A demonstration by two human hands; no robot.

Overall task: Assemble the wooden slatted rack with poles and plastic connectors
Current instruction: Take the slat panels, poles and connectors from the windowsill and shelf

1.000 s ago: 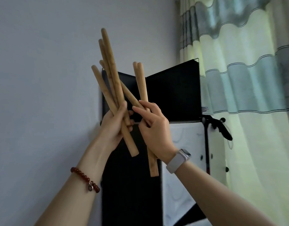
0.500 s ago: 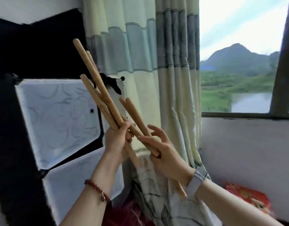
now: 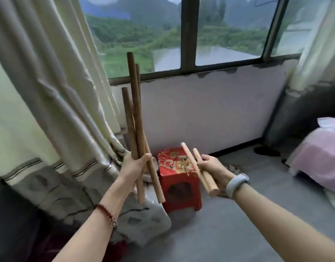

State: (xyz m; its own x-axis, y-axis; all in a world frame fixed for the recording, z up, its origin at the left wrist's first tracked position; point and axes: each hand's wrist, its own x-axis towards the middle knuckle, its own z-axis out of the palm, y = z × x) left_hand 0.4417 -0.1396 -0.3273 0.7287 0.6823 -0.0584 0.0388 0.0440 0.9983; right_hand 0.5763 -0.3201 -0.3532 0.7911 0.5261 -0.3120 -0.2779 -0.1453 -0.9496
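Observation:
My left hand [image 3: 133, 166] grips a bundle of long brown wooden poles [image 3: 135, 110], held nearly upright with their tops against the window. My right hand [image 3: 215, 170] holds two shorter, paler wooden poles [image 3: 193, 163] that slant up to the left. The two hands are apart, with a gap between the bundles. No slats or plastic connectors are in sight.
A red plastic stool [image 3: 179, 178] stands on the grey floor below my hands. A pale curtain [image 3: 49, 91] hangs at the left, its hem piled on the floor. The window [image 3: 187, 33] and low wall are ahead. A pink-covered bed [image 3: 321, 154] is at the right.
My view has swung right, from the black cabinet to the window and down to the floor. My hands have drawn apart and lowered, each keeping its own poles.

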